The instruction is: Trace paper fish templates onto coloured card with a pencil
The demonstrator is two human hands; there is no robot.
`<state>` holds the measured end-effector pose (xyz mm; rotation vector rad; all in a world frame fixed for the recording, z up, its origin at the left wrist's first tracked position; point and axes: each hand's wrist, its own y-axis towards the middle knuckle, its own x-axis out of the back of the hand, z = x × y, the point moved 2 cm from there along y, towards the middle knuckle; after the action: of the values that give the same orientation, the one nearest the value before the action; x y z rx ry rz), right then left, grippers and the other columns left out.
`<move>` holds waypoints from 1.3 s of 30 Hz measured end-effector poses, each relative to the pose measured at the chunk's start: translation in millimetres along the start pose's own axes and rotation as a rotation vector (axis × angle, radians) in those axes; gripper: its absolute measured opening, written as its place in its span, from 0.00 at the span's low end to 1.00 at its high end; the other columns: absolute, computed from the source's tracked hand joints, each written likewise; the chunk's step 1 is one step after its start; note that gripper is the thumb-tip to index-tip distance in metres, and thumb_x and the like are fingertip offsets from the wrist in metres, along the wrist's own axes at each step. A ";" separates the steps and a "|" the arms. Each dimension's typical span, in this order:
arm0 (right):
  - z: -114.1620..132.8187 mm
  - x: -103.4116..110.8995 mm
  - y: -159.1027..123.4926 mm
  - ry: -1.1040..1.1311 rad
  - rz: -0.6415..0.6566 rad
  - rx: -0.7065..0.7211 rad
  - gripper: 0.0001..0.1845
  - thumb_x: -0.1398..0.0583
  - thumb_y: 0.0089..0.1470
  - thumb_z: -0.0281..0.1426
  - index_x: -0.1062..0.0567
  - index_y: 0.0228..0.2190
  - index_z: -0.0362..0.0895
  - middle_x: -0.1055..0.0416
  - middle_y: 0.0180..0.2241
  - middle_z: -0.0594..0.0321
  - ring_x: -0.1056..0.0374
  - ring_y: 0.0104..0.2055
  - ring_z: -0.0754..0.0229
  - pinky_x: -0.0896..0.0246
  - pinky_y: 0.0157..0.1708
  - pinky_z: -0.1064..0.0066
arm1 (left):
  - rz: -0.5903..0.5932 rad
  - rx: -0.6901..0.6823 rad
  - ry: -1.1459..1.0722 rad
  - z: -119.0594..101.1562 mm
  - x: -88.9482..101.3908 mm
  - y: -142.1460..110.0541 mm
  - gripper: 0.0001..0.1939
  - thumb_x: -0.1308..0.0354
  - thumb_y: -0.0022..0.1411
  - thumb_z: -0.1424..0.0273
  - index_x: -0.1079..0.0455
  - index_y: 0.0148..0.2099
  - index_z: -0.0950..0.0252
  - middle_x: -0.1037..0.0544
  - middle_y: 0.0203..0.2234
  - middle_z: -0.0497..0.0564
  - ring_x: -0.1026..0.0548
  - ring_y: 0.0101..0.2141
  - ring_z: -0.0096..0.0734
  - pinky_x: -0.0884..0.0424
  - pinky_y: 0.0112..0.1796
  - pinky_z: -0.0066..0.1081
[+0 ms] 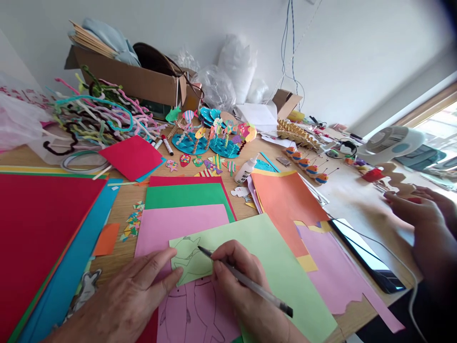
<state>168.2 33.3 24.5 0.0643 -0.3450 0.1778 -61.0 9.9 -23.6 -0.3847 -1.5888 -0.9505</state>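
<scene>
My right hand grips a grey pen with a black end, its tip on a light green sheet of paper. Pencil-like outlines of a fish shape show on that sheet's left corner. My left hand lies at that corner, thumb and index finger apart and resting on the paper's edge. Beneath is a pink sheet with more fish outlines drawn on it, lying over green and red sheets. A white paper cut-out lies partly behind my left hand.
At right, another person's hands hold a beige cardboard piece near a phone. Farther back stand a glue bottle, decorated paper fish on blue bases, pipe cleaners and a cardboard box. Stacked coloured sheets lie left.
</scene>
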 end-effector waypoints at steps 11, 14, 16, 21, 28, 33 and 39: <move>8.9 -20.0 15.0 0.051 0.104 -0.045 0.04 0.47 0.46 0.26 0.32 0.27 0.44 0.39 0.19 0.71 0.47 0.20 0.68 0.49 0.20 0.78 | -0.006 0.045 -0.105 -4.7 9.3 16.2 0.29 0.53 0.55 0.79 0.35 0.59 0.59 0.26 0.49 0.50 0.26 0.46 0.34 0.26 0.44 0.28; 3.7 -23.5 16.9 -0.014 0.099 0.001 0.06 0.47 0.46 0.26 0.31 0.28 0.43 0.39 0.19 0.71 0.46 0.20 0.68 0.49 0.21 0.78 | -0.086 0.081 -0.110 -8.8 14.8 21.2 0.27 0.55 0.55 0.79 0.32 0.56 0.58 0.24 0.46 0.49 0.25 0.44 0.33 0.26 0.43 0.29; 3.3 -23.8 16.9 -0.036 0.098 0.039 0.05 0.47 0.46 0.26 0.31 0.28 0.43 0.39 0.19 0.71 0.45 0.20 0.68 0.48 0.21 0.78 | -0.120 0.085 -0.093 -9.6 15.8 21.3 0.28 0.56 0.56 0.81 0.31 0.55 0.57 0.23 0.44 0.47 0.24 0.44 0.31 0.26 0.43 0.28; 4.3 -23.3 15.9 -0.051 0.100 0.068 0.05 0.46 0.48 0.26 0.31 0.29 0.44 0.39 0.19 0.71 0.45 0.20 0.69 0.48 0.20 0.78 | -0.093 0.041 -0.036 -7.3 11.0 16.4 0.32 0.57 0.55 0.84 0.33 0.58 0.56 0.24 0.48 0.48 0.26 0.47 0.31 0.27 0.46 0.28; 3.1 -24.0 16.7 -0.065 0.099 0.071 0.06 0.46 0.48 0.24 0.30 0.29 0.44 0.38 0.19 0.72 0.44 0.20 0.69 0.47 0.21 0.79 | -0.153 0.061 -0.025 -7.1 12.5 21.3 0.30 0.58 0.56 0.84 0.30 0.54 0.55 0.23 0.46 0.46 0.26 0.46 0.29 0.28 0.45 0.25; 0.0 -26.1 17.0 -0.085 0.106 0.052 0.07 0.46 0.48 0.24 0.29 0.29 0.44 0.36 0.19 0.72 0.42 0.20 0.68 0.45 0.22 0.79 | -0.101 0.054 -0.036 -8.1 9.1 16.2 0.31 0.57 0.55 0.83 0.32 0.57 0.56 0.25 0.48 0.47 0.26 0.46 0.33 0.28 0.46 0.29; -0.1 -24.6 16.1 -0.121 0.105 0.038 0.07 0.46 0.47 0.24 0.29 0.29 0.45 0.35 0.19 0.71 0.41 0.21 0.68 0.44 0.23 0.78 | -0.047 0.049 -0.032 -7.6 9.4 16.4 0.31 0.56 0.55 0.82 0.34 0.58 0.57 0.25 0.48 0.48 0.26 0.47 0.34 0.26 0.45 0.30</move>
<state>142.5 45.1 16.5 0.0949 -0.4657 0.2855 -47.0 11.9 -9.1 -0.3317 -1.6535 -0.9434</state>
